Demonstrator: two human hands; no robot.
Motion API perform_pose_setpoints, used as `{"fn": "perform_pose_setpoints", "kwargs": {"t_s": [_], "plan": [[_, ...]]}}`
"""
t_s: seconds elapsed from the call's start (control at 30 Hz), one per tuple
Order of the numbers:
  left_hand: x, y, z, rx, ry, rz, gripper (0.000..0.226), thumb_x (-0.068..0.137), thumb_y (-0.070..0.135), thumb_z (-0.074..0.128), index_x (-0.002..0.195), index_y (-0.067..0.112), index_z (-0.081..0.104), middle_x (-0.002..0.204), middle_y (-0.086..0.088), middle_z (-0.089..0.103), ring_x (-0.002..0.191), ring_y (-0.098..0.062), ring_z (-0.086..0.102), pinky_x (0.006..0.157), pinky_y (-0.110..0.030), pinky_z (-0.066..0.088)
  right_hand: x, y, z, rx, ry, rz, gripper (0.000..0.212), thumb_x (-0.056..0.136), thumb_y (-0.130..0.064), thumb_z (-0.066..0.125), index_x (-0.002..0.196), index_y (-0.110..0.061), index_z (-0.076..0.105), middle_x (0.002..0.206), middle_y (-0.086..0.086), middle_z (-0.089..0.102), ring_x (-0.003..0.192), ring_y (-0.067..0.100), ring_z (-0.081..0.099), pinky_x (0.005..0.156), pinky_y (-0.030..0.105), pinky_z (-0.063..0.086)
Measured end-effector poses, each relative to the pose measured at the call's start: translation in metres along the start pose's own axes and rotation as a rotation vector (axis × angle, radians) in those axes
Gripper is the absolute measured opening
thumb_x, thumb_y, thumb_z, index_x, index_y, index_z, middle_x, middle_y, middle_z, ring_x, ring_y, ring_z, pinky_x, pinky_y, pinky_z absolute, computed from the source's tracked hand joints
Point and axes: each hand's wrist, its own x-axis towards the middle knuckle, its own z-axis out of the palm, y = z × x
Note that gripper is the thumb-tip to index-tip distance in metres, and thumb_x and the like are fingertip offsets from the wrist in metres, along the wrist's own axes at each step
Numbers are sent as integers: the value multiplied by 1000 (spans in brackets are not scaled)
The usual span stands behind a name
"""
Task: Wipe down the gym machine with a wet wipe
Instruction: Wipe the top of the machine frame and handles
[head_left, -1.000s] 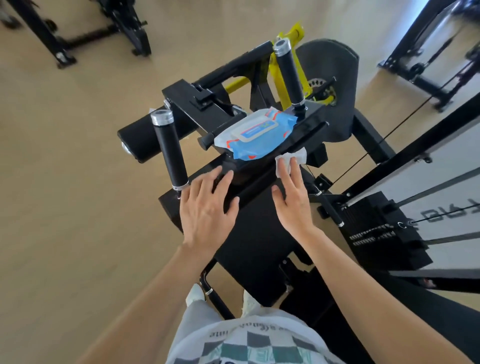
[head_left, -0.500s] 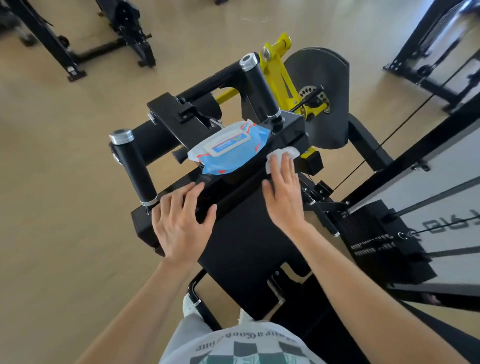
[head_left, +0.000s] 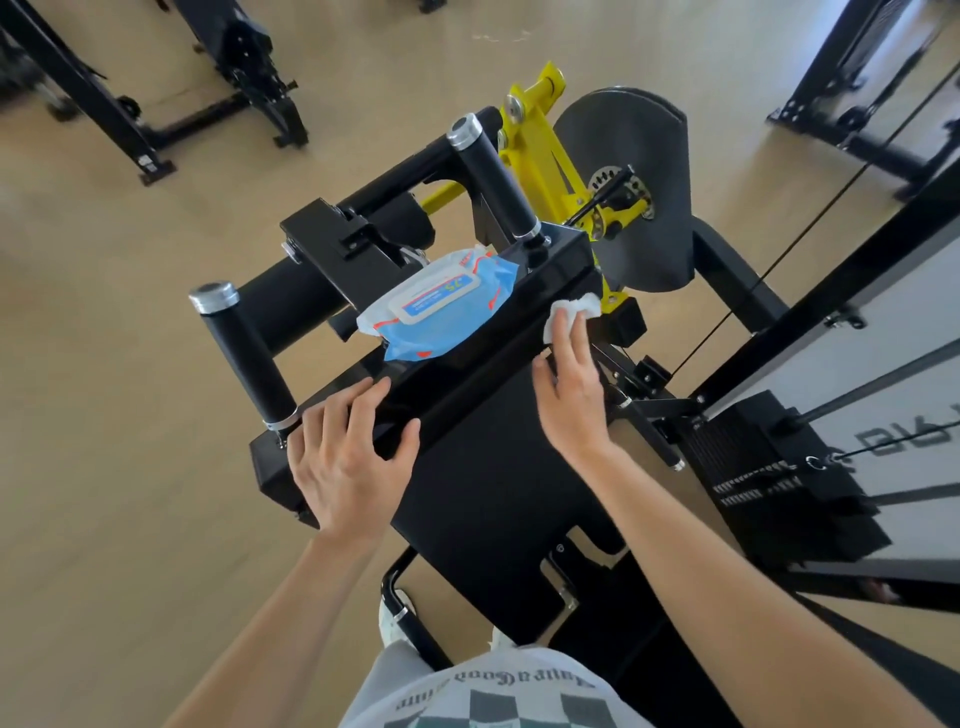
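Note:
The black gym machine's pad fills the middle of the view, with two upright black handles. A white wet wipe lies on the pad's far right corner, and my right hand presses it flat with straight fingers. My left hand rests on the pad's near left edge, fingers spread over the top ridge. A blue pack of wipes with a white lid lies on the machine's top between the handles.
A yellow lever arm and a grey round cover stand behind the pad. The weight stack with cables and black frame bars is on the right. Other machines' black legs stand on the wooden floor at the far left.
My right hand has slid the wipe farther up and right along the pad's top edge. My left hand stays on the left edge. The view has shifted.

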Motion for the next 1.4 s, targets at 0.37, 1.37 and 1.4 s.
{"fn": "perform_pose_setpoints", "kwargs": {"t_s": [0.37,1.37,1.4], "plan": [[-1,-3,1,9,-37,4,46,88,42,74,128,22,67,124,0,68,111,-26,61,93,-45,47,-11,-17,1,190,-85,112,65,108,-20,45,162,-32,10,171,-5,-7,154,16,6,115,22,15],[-2,-7,-5,-5,-81,50,52,87,38,77,134,21,64,129,0,66,113,-27,59,93,-46,49,-40,-49,2,797,-181,403,63,105,-36,51,161,-33,23,154,-16,41,142,6,40,121,38,28],[-2,-7,-5,-5,-77,47,52,87,38,77,134,21,65,129,0,66,113,-27,59,93,-46,48,-30,-46,-5,871,-172,477,59,104,-42,50,159,-29,30,146,-15,49,134,7,48,120,43,30]]}}
